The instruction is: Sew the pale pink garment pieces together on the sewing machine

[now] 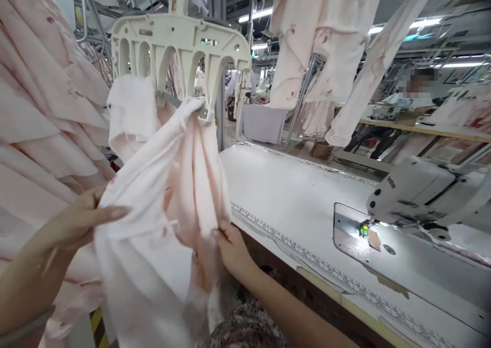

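A pale pink garment with a faint floral print (149,266) hangs from a cream plastic multi-slot hanger (180,46) in front of me. My left hand (82,220) grips the fabric at its left side, fingers lying across a fold. My right hand (230,251) pinches a lower edge of the same garment, close to the edge of the white work table (291,189). The garment's upper part bunches up towards the hanger's clip.
A dense rack of pink garments (42,113) fills the left side. More garments (322,36) hang overhead. On the table's right stands a lit white sewing machine (422,194), and a printed scale (299,246) runs along the table. A co-worker (416,102) sits far right.
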Motion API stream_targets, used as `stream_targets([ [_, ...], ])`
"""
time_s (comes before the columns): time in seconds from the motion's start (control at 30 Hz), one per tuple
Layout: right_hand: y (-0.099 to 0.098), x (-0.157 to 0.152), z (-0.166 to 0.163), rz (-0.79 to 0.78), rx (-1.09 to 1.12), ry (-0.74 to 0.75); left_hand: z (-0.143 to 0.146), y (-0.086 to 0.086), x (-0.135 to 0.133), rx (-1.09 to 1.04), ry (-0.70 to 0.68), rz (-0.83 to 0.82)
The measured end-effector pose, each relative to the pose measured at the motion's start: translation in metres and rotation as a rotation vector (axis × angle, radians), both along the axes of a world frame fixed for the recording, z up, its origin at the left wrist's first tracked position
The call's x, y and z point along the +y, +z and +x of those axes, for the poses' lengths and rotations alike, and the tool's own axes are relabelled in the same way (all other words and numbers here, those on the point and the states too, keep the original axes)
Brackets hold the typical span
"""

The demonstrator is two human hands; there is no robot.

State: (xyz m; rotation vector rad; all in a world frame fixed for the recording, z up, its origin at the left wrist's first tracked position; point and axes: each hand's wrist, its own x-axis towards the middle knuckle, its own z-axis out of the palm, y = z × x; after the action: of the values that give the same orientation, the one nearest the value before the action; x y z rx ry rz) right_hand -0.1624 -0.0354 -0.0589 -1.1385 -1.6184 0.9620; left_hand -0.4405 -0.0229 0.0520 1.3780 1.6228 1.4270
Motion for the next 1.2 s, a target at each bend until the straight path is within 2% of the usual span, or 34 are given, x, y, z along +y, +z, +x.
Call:
stream_targets([
  [0.07,-0.003,-0.017,0.019,-0.023,0.139,-0.056,0.001,-0.007,0.016,0.167,-0.121,-0.01],
  [0.1,-0.001,-0.025,0.029,-0.036,0.228,-0.099,0.007,-0.015,0.022,0.24,-0.104,0.035],
  [0.17,0.005,-0.038,0.049,-0.03,0.417,-0.2,0.031,-0.039,0.028,0.32,0.045,0.169],
  [0.23,0.012,-0.046,0.063,0.074,0.438,-0.249,0.065,-0.071,0.023,0.364,0.116,0.25],
  [0.27,0.014,-0.048,0.069,0.145,0.355,-0.256,0.083,-0.088,0.018,0.386,0.086,0.271],
  [0.33,0.015,-0.05,0.074,0.245,0.083,-0.288,0.118,-0.12,0.009,0.438,-0.058,0.264],
  [0.4,0.009,-0.048,0.076,0.286,-0.195,-0.392,0.145,-0.148,0.005,0.472,-0.115,0.229],
  [0.47,0.002,-0.046,0.077,0.369,-0.368,-0.487,0.161,-0.169,0.008,0.485,-0.089,0.177],
  [0.6,-0.002,-0.042,0.087,0.681,-0.544,-0.52,0.17,-0.196,0.022,0.478,0.019,0.11],
  [0.77,0.014,-0.033,0.09,0.892,-0.958,-0.615,0.173,-0.209,0.024,0.464,0.138,0.158],
  [0.8,0.016,-0.03,0.086,0.951,-1.033,-0.556,0.175,-0.21,0.025,0.456,0.17,0.172],
  [0.87,0.018,-0.023,0.076,1.015,-1.159,-0.324,0.175,-0.209,0.03,0.44,0.215,0.208],
  [0.93,0.019,-0.015,0.061,0.911,-1.245,-0.15,0.171,-0.206,0.037,0.426,0.222,0.238],
  [0.97,0.02,-0.011,0.053,0.822,-1.268,-0.136,0.168,-0.204,0.041,0.42,0.21,0.246],
  [1.07,0.024,0.002,0.028,0.561,-1.258,-0.263,0.152,-0.195,0.047,0.408,0.125,0.237],
  [1.2,0.03,0.026,0.002,0.369,-1.166,-0.319,0.127,-0.18,0.041,0.392,-0.027,0.2],
])
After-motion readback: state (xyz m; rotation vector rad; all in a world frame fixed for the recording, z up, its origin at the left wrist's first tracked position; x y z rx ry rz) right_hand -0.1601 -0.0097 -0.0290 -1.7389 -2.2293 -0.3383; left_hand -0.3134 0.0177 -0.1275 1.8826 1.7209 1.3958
